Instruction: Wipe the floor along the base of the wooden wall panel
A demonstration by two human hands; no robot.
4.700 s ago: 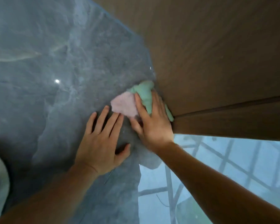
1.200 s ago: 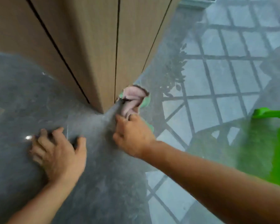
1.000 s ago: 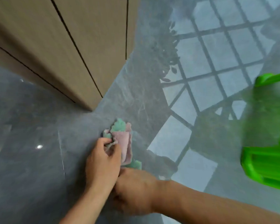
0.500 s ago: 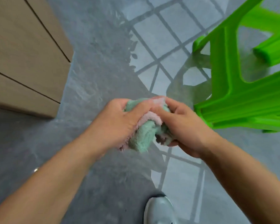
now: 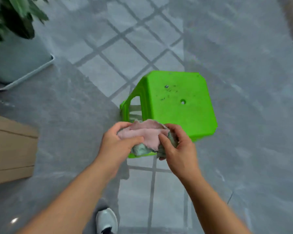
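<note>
From the head camera, the cloth (image 5: 147,134), pink on one face and green on the other, looks soft, light and limp; it is best gathered by its folds. It is bunched in the air above the floor (image 5: 74,115), in front of a green stool (image 5: 178,102). The left hand (image 5: 118,146) and the right hand (image 5: 178,149) both curl around it, fingers pinching the fabric. The wooden panel (image 5: 10,149) stands well apart at the left.

I see soft, even daylight. The glossy floor (image 5: 243,81) mirrors a window grid, and a small bright glint sits near left. Motion blur smears the plant (image 5: 12,16) far left and the frame edges; the stool (image 5: 176,105) reads fairly sharp. Wide-angle bending shows toward the corners.
</note>
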